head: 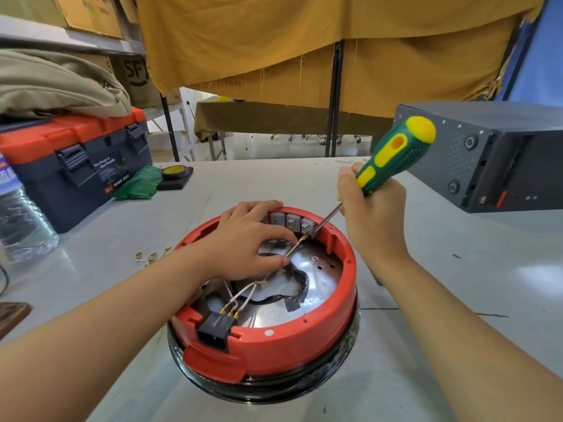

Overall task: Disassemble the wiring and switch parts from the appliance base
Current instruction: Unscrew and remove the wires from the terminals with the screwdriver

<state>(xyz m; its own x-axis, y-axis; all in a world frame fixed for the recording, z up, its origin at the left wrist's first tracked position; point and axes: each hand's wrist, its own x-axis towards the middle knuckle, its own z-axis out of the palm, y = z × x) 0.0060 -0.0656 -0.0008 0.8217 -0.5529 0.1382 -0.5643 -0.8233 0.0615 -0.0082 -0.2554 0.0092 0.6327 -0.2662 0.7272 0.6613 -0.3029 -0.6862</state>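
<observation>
- Sitting nearest on the pale table [426, 269] is the appliance base [323, 339], upside down, its red plastic shell ringed below by a black band.
- At its near edge a black power socket [217, 328] sits in a notch of the red shell, with three brass-tipped white wires [240, 295] running from it toward the middle.
- Inside, a shiny metal plate [320, 275] shows, with a loose strip of black tape [297, 289] curling across it.
- The left hand [251, 239] reaches in over the far rim; its fingers rest on the rim while thumb and forefinger pinch a thin white wire [294, 248] that ends in a brass terminal [303, 237].
- Along the inner far wall stands a row of grey switch parts [289, 222] with metal tabs, just beside the left fingers.
- The right hand [373, 214] is clenched around the green and yellow screwdriver [396, 153], low on the handle; the steel shaft slants down to the left, its tip at the rightmost switch part, next to the brass terminal.
- Left of the base, a few loose brass-tipped wire pieces [152, 255] lie on the table.
- Farther left stand a clear water bottle [21, 217] and a blue and orange toolbox [76, 159]; a green bag [137, 185] and a roll of tape [174, 172] lie beyond.
- On the right sits a dark grey metal box [493, 156].
- Behind everything hangs a mustard-yellow cloth [304, 41].
</observation>
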